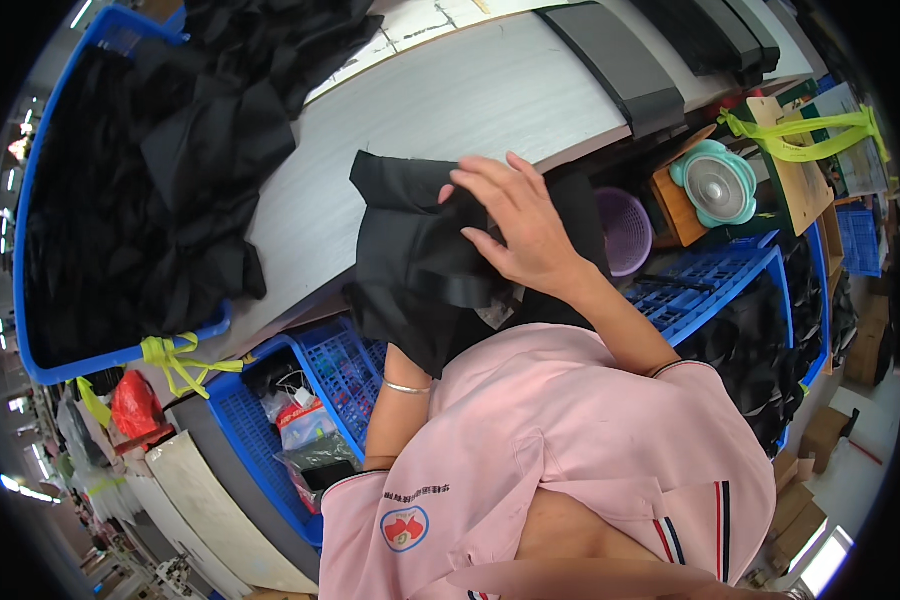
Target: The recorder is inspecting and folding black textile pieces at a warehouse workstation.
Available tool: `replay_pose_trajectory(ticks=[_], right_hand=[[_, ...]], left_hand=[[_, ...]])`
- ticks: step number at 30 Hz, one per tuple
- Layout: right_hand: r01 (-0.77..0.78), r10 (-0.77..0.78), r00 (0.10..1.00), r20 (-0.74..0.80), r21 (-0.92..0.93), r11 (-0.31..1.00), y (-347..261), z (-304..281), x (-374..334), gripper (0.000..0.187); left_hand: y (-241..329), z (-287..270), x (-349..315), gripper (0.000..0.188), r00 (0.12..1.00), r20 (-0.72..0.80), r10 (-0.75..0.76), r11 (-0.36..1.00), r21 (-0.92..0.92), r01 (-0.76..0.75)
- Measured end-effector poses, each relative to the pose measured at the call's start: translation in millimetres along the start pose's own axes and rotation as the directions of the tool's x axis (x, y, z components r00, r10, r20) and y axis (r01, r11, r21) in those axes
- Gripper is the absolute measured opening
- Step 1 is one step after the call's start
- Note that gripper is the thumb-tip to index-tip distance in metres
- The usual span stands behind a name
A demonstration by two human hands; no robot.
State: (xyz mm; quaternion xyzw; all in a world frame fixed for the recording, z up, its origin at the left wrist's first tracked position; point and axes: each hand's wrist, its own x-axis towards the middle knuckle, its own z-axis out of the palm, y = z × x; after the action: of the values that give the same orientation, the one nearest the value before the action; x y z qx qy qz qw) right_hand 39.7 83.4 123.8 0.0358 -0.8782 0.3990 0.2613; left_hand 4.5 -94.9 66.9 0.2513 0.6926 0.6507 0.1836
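the right hand lies flat, fingers spread, pressing on a piece of black woven cloth that hangs over the near edge of the pale grey worktable. the left hand is hidden under that cloth, only its forearm with a thin silver bangle showing, so i cannot tell how it grips. the piece looks partly folded and not yet laid flat, so the handling seems mid-way. a large blue plastic crate to the left is heaped with more black cloth, which suggests much is left to go through. a purple basket sits below the table edge.
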Motion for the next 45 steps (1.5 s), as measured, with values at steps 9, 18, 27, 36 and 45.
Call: replay_pose_trajectory(ticks=[9, 18, 27, 36, 45], right_hand=[[-0.054, 0.017, 0.979, 0.205, 0.176, 0.983, 17.6, -7.4, 5.5, 0.021], [-0.479, 0.271, 0.868, 0.417, 0.848, 0.229, 38.3, -21.0, -3.0, 0.01], [-0.293, 0.269, 0.907, 0.325, 0.944, -0.154, 51.2, -6.3, 45.8, 0.014], [-0.214, 0.269, 0.958, 0.096, 0.865, 0.454, 123.8, 9.8, 124.0, 0.033], [-0.46, 0.603, 0.755, -0.256, 0.448, 0.766, 99.3, 5.7, -17.2, 0.024]], left_hand=[[-16.0, -14.3, 3.0, 0.04, 0.994, -0.022, -0.112, 0.978, -0.182, 0.106], [-33.2, -49.0, 2.9, 0.038, 0.974, -0.03, -0.224, 0.909, -0.366, 0.198], [-54.5, -60.0, 18.7, 0.037, 0.946, -0.056, -0.319, 0.802, -0.548, 0.238], [-24.2, -19.8, 48.1, 0.043, 0.979, -0.159, 0.129, 0.934, 0.351, -0.067], [-6.2, -42.5, 51.6, 0.024, 0.863, -0.48, 0.156, 0.978, 0.2, -0.065]])
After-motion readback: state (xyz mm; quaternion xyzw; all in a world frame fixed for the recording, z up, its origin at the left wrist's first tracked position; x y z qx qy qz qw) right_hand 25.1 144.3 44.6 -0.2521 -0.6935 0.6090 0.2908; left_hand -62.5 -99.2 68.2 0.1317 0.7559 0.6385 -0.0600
